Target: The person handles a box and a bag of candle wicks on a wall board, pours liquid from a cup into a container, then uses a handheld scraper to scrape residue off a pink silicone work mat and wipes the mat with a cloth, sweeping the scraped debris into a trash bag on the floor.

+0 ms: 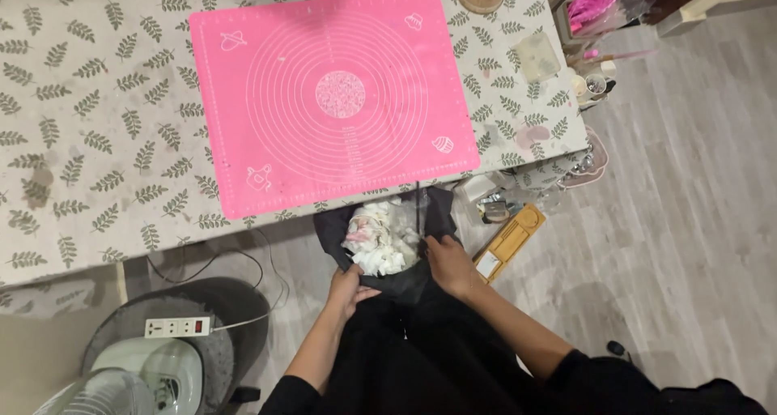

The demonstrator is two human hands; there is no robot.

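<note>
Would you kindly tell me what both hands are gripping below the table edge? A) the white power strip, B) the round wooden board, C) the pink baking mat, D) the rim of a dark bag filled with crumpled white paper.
D: the left hand and right hand each pinch the rim of the dark bag, with crumpled white paper inside, while the pink mat lies untouched on the table.

Bag [380, 281]: dark, soft plastic, mouth open, gripped at its near rim by left hand [350, 289] and right hand [450, 263]; crumpled white and pink waste shows inside, between the hands.

Box [511, 238]: flat, tan, rectangular, lying on the floor just right of the right hand; a small white label sits on its near end.

No signs or screens in view.
</note>
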